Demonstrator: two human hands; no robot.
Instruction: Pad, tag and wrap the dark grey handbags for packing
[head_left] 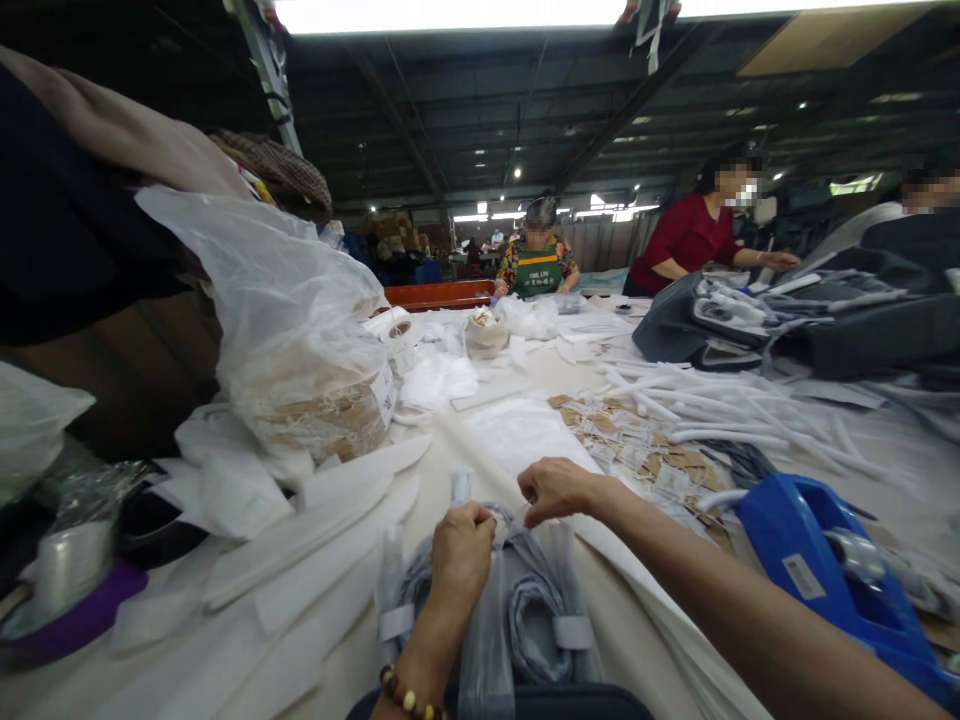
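Below me, at the bottom of the head view, is a dark bag (pixel 577 702) with coiled grey straps (pixel 534 615) on it. White bands (pixel 573 632) go round the straps, and a clear plastic strip (pixel 487 640) runs down between them. My left hand (pixel 459 555) is closed at the top of the straps, beside the plastic strip; what its fingertips pinch is hidden. A small clear piece (pixel 461 486) sticks up just beyond it. To the right and slightly higher, my right hand (pixel 556 490) has its fingers curled in a pinch. Anything between them is too small to make out.
White flat pieces (pixel 322 530) lie left, near a plastic-covered box (pixel 330 415). White tubes (pixel 735 410), brown tags (pixel 622 430) and a blue bin (pixel 825 570) are right. Dark bags (pixel 697 320) are piled behind. Two people (pixel 536 260) (pixel 686 235) work across the table.
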